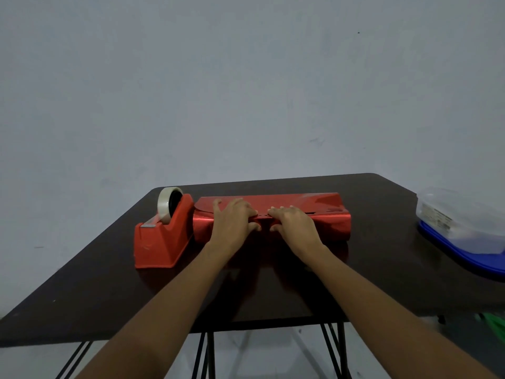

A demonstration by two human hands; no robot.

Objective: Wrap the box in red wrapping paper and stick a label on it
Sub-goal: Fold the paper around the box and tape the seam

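Both hands lie flat with fingers spread on the red wrapping paper (pixel 322 214), fingertips almost meeting over its seam, thumbs against the near side; the left hand (pixel 233 222) and right hand (pixel 293 224) press rather than grip. The box is hidden under the paper, directly beneath both palms, on the dark table (pixel 95 283). Just outside the left hand a red tape dispenser (pixel 164 242) touches the paper's end, carrying a clear tape roll (pixel 166 205). Well beyond the right hand sits a clear plastic container (pixel 459 214) on a blue lid (pixel 464 255); its label (pixel 435 217) is too blurred to read and its contents cannot be told.
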